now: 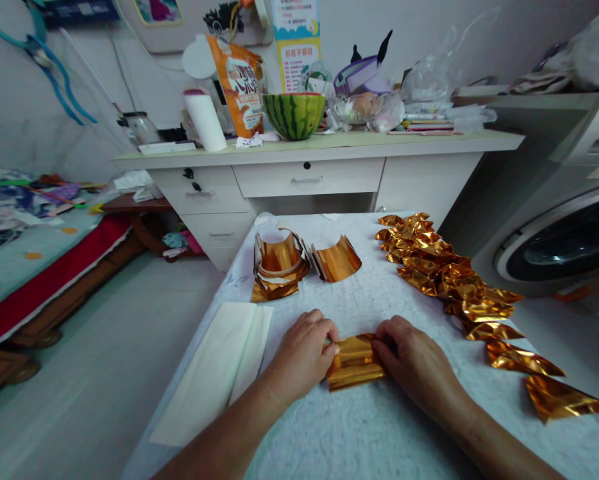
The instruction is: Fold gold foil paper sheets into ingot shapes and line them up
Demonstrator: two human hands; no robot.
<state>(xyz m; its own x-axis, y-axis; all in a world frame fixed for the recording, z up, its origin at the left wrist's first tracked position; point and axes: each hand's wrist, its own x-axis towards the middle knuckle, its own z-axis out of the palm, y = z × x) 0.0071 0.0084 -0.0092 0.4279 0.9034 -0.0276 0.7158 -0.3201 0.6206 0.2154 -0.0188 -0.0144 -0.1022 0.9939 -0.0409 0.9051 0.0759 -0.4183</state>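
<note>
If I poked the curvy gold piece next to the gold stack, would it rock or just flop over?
The curved gold piece would probably rock, since its ends curl up. It looks light and bendy, because its edges seem thin. Its shiny face might feel slippery, though the pale cloth under it looks textured and could slow any slide.

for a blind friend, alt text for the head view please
A person's left hand and right hand hold opposite ends of a gold foil sheet on a cloth-covered table. Curled gold sheets and white paper lie nearby, folded foil pieces line the right side; a cut watermelon sits behind.
</note>
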